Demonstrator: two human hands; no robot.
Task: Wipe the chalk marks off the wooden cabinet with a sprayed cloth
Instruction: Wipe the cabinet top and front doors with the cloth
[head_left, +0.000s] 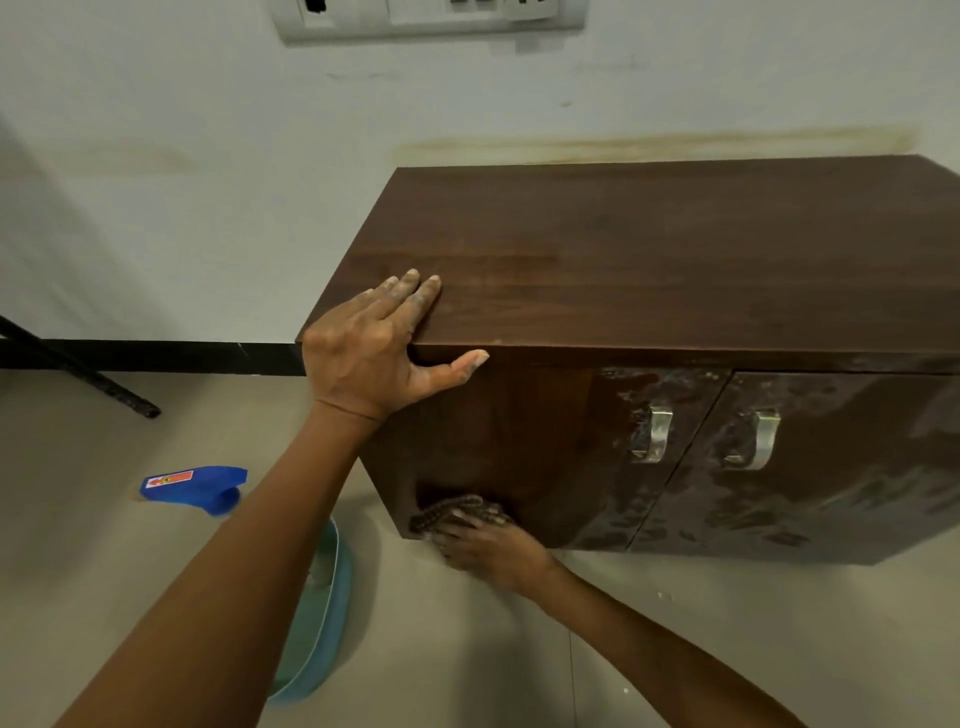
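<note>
Wooden cabinet (649, 249): right hand (488, 551) presses cloth (457, 512).

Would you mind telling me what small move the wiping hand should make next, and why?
Probably sweep the cloth rightward along the door. The right hand presses it at the cabinet's lower left corner, and whitish smears remain around the handles.

Pale wall (208, 182) w/ switch plate (431, 18), black skirting (156, 356), beige tile floor (78, 519).
</note>
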